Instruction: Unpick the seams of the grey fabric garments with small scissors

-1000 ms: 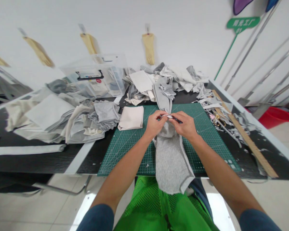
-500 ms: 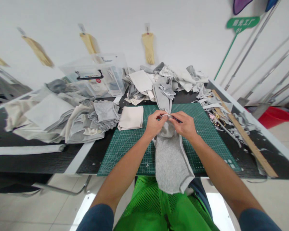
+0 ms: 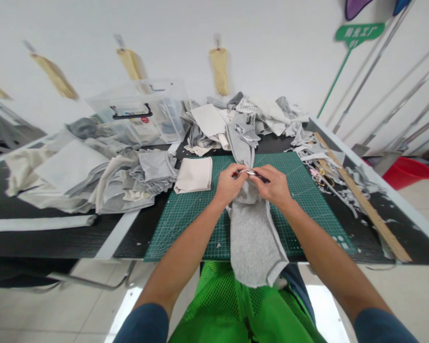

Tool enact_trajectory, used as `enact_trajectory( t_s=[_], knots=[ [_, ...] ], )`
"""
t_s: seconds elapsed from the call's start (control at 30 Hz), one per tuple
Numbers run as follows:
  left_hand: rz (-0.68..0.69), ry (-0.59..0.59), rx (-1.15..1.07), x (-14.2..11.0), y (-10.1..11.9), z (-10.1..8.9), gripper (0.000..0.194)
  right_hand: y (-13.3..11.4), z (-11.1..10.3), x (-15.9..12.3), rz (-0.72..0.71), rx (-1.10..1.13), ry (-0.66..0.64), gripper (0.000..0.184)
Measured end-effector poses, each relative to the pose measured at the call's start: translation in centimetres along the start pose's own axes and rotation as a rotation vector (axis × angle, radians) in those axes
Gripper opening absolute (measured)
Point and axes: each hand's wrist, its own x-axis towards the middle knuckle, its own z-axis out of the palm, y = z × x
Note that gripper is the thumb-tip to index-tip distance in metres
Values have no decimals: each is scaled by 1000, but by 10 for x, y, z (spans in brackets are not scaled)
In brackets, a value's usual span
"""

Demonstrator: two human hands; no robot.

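A long piece of grey knit fabric [image 3: 253, 238] runs from the cutting mat down over the table edge toward my lap. My left hand [image 3: 231, 182] pinches a pale edge of this fabric between thumb and fingers. Close beside it, my right hand [image 3: 273, 185] is closed around a small dark-handled tool [image 3: 261, 178] with a shiny metal tip. That tip touches or nearly touches the fabric edge at my left fingertips; its exact kind is hidden by my fingers. Under both hands lies the green cutting mat [image 3: 189, 228].
A folded cream cloth [image 3: 193, 174] lies on the mat's left corner. Heaps of fabric scraps [image 3: 125, 178] and a clear plastic box [image 3: 143, 119] stand left. More scraps [image 3: 214, 121] lie behind. On the right are a wooden ruler [image 3: 364, 200] and trimmings [image 3: 316, 157].
The tool in my right hand shows more clearly, with its shiny tip now visible at the fabric edge. Both hands stay in nearly the same place.
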Motion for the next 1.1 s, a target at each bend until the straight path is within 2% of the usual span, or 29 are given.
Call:
enact_trajectory(
  t_s=[0.5, 0.8, 1.1],
  knots=[
    [21, 7, 22, 0, 2, 0, 13, 3, 2, -1, 31, 8, -6, 20],
    [-17, -2, -6, -1, 1, 0, 14, 3, 1, -1, 56, 4, 43, 21],
    [-8, 2, 56, -2, 4, 0, 13, 2, 1, -2, 57, 0, -4, 23]
  ],
)
